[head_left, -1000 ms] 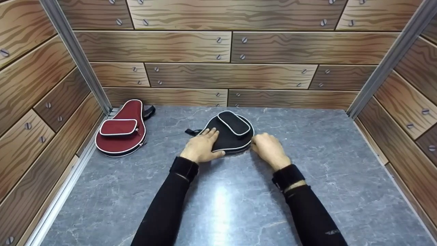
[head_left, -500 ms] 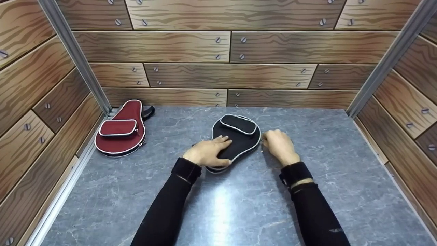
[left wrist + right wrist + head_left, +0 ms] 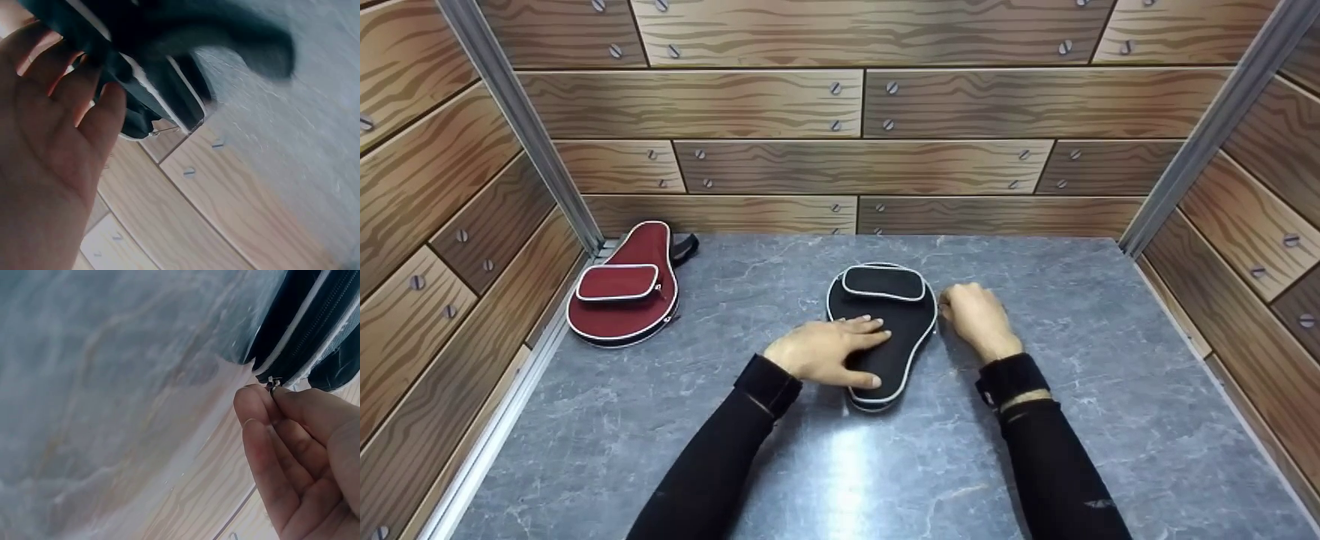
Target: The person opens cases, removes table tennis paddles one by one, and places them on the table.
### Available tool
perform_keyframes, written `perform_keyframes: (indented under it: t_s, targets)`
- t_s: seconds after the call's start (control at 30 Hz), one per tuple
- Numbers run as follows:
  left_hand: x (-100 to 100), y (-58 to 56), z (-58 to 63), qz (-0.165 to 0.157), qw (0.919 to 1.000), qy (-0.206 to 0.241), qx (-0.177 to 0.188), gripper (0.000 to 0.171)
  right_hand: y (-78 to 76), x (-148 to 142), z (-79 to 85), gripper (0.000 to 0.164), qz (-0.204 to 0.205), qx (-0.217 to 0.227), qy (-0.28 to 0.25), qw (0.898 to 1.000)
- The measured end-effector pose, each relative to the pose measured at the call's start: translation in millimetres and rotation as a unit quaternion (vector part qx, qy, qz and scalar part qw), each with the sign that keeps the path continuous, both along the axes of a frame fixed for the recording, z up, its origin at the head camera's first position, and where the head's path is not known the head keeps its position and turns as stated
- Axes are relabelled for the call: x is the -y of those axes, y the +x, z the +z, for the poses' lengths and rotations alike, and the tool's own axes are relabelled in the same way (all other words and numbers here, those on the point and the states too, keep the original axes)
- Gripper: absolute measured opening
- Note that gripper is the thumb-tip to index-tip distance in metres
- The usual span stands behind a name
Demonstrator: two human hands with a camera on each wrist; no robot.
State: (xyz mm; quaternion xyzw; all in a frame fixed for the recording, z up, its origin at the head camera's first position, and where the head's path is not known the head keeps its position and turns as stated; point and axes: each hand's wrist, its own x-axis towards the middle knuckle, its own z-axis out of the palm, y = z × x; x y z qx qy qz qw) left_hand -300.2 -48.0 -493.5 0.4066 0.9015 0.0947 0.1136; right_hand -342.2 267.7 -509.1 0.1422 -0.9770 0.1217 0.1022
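Black fabric, edged in white, is used for the paddle-shaped case (image 3: 906,330) that is laid flat near the middle of the grey marbled tabletop (image 3: 735,300). Its round end is turned towards the rear edge, and its narrow end is pointed away from that edge. A small oblong pocket (image 3: 883,283), also trimmed in white, is set across the round end.

The case is touched by the left hand (image 3: 825,351), which is laid over the narrower part from the left side. Its fingers (image 3: 866,340) are extended and slightly apart, and the thumb is held away from them.

At the right side of the round end, a small metal zip pull (image 3: 274,384) is pinched by the right hand (image 3: 979,321): the thumb and index finger are clamped on it, and the other fingers are curled in. In the right wrist view, a dark zip (image 3: 320,326) is seen along the side of the case between pale edges.

Near the rear left corner of the tabletop, a red case (image 3: 622,319) of the same shape is placed, well apart from both hands. Its narrow end is directed at the rear edge, a red pocket (image 3: 619,283) is fixed across its wide part, and a black strap (image 3: 685,248) is seen beside the narrow end. Both forearms are covered by black sleeves (image 3: 712,457), and a black band (image 3: 767,386) is worn on each wrist.
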Motion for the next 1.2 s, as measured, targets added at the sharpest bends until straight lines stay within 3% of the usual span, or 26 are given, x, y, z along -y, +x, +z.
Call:
perform_keyframes:
  t_s: [0.2, 0.33, 0.63, 0.77, 1.2]
  targets:
    - [1, -2.4, 0.2, -0.075, 0.9948, -0.043, -0.052, 0.095, 0.2, 3, 1.6, 0.015, 0.014, 0.003, -0.007, 1.0]
    - [1, -6.7, 0.2, -0.119, 0.9841, -0.075, -0.108, 0.1, 0.3, 5, 1.4, 0.015, 0.022, 0.005, -0.01, 1.0]
    - [-3, -17.0, 2.9, -0.177, 0.9547, -0.105, -0.215, 0.105, -0.5, 8, 0.3, 0.014, 0.042, 0.0, -0.012, 0.999]
    - [-8, -18.8, 2.1, -0.177, 0.9519, -0.106, -0.226, 0.105, -1.2, 10, -0.5, 0.012, 0.058, -0.009, -0.019, 0.998]
    - [-12, -15.1, 3.4, -0.121, 0.9627, -0.12, -0.21, 0.102, -0.6, 20, -1.5, 0.011, 0.076, 0.014, -0.025, 0.997]
